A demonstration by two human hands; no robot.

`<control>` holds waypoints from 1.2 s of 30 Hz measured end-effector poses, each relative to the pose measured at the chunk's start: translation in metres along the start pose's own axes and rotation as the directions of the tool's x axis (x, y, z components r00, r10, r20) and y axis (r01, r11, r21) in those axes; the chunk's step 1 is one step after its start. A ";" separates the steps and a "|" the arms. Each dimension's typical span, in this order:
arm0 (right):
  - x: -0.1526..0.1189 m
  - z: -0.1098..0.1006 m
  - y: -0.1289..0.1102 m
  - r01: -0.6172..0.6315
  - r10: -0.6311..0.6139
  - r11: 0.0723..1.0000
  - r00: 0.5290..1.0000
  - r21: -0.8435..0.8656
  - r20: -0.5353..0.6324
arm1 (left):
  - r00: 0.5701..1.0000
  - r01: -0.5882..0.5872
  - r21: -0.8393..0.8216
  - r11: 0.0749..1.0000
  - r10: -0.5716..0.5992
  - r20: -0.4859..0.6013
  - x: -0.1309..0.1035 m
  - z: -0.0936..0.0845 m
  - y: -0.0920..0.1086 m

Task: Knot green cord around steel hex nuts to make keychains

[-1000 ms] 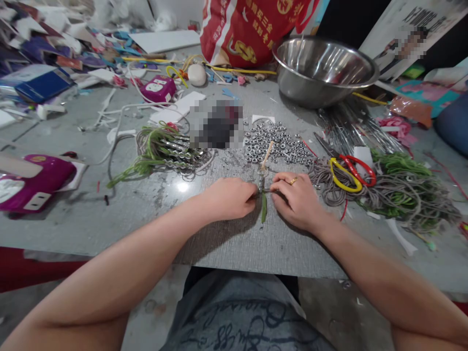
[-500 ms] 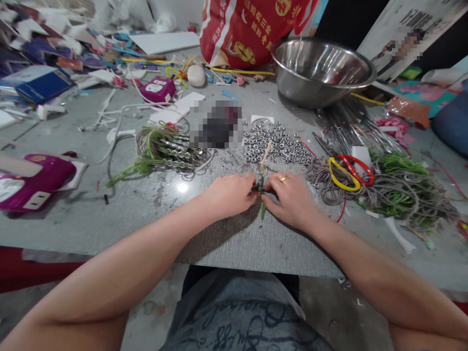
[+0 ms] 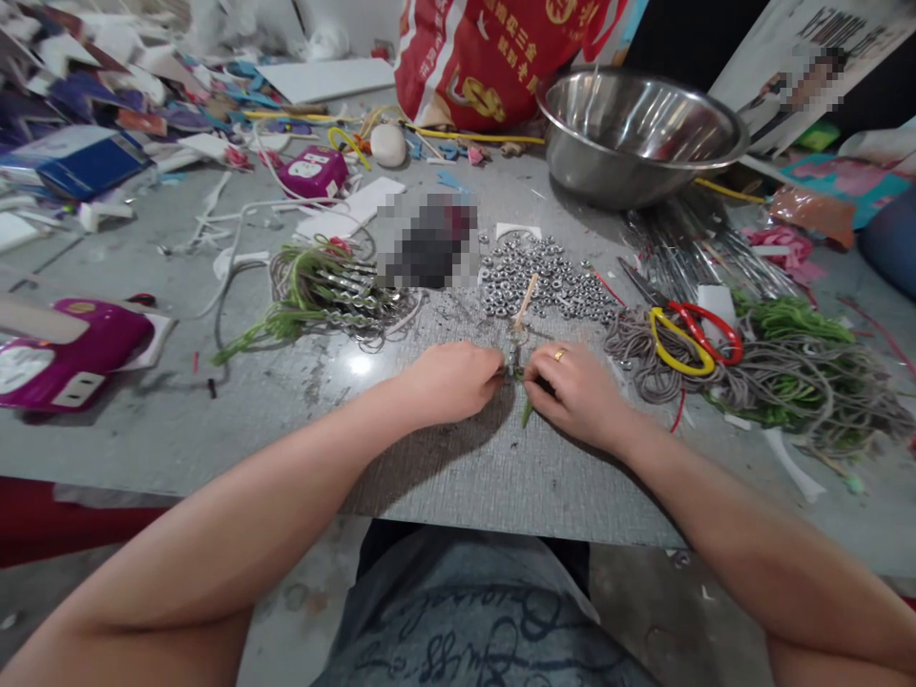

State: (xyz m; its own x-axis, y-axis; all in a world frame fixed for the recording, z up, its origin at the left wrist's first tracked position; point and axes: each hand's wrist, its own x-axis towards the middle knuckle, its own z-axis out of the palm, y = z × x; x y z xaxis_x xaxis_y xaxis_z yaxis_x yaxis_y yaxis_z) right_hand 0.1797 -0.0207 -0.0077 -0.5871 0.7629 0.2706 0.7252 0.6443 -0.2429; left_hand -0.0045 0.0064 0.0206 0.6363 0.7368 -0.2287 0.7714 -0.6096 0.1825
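Note:
Near the table's front, my left hand point(image 3: 462, 384) is closed, its fingers pinched at a small metal piece point(image 3: 513, 361); what lies between them is hidden. Facing it across a narrow gap, my right hand point(image 3: 576, 393), a ring on one finger, curls its thumb and fingers round a green cord point(image 3: 528, 412) whose end pokes out below. A thin wooden stick point(image 3: 528, 298) rises from the metal piece toward a spread of small metal nuts point(image 3: 548, 272) just beyond my hands.
Scissors point(image 3: 691, 336) with red and yellow handles rest on grey and green cords point(image 3: 808, 382) at right. Behind them stands a steel bowl point(image 3: 636, 162). Beaded cords point(image 3: 322, 286) lie left, near a purple device point(image 3: 78, 353). A red bag point(image 3: 472, 67) stands at the back.
My right hand has shifted slightly right, away from my left, and the green cord end has moved with it. The gap between my hands is wider. The view has shifted a little.

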 end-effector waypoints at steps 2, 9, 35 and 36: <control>-0.001 -0.002 -0.001 0.015 -0.015 1.000 1.000 0.001 0.014 | 1.000 -0.010 0.001 1.000 0.010 0.007 0.000 -0.001 0.000; -0.003 -0.007 -0.004 0.084 -0.083 0.996 0.993 0.002 0.086 | 0.999 0.004 0.008 1.000 -0.005 0.042 0.000 -0.003 0.000; -0.010 -0.011 0.003 0.088 -0.088 0.993 0.996 0.074 -0.007 | 0.998 0.028 0.018 0.999 -0.027 -0.065 -0.005 -0.006 0.000; -0.010 -0.011 0.003 0.089 -0.088 0.994 0.996 0.069 -0.007 | 0.996 0.037 0.027 0.999 -0.035 -0.077 -0.005 -0.007 -0.001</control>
State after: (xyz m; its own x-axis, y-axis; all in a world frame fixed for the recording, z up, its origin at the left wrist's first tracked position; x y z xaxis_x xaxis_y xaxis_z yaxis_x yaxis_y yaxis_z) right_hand 0.1921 -0.0268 -0.0009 -0.6464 0.7027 0.2974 0.6437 0.7115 -0.2820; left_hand -0.0087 0.0052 0.0283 0.6076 0.7778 -0.1610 0.7940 -0.5896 0.1480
